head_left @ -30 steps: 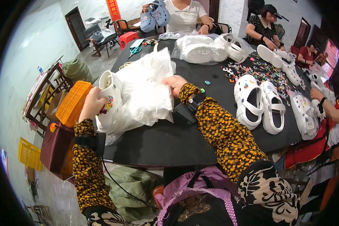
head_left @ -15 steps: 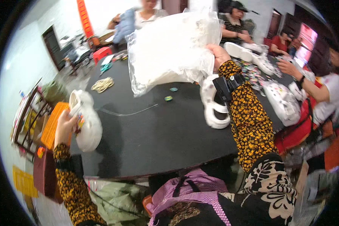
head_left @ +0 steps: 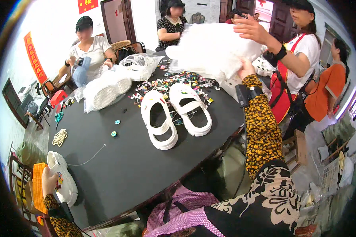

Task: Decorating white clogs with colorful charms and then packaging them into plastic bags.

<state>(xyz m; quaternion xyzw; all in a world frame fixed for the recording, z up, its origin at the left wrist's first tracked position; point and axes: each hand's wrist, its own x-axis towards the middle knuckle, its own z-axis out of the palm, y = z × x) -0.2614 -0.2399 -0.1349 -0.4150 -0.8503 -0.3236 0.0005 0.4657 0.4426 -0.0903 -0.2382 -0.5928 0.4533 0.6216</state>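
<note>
Out to the far right, my right hand (head_left: 246,68) is closed on the lower corner of a clear plastic bag (head_left: 213,49) with white contents. A co-worker's hand (head_left: 254,30) is at the bag's upper edge. At the lower left, my left hand (head_left: 49,181) grips a white clog (head_left: 67,187) with colourful charms, by the table's left edge. Some of its fingers are hidden behind the charms. Two more white clogs, one on the left (head_left: 159,122) and one on the right (head_left: 192,110), stand side by side on the black table (head_left: 118,170), decorated with small charms.
Loose colourful charms (head_left: 146,87) are heaped behind the clogs. Bagged white shoes (head_left: 106,93) lie at the far left. Scissors (head_left: 58,117), a cord bundle (head_left: 59,137) and a thin clear strand (head_left: 89,162) are on the table. An orange basket (head_left: 38,187) is beside my left hand.
The view has swung to the right. My right hand has carried the plastic bag away to the right, toward the co-worker, uncovering the pair of clogs. My left hand still holds its clog.
</note>
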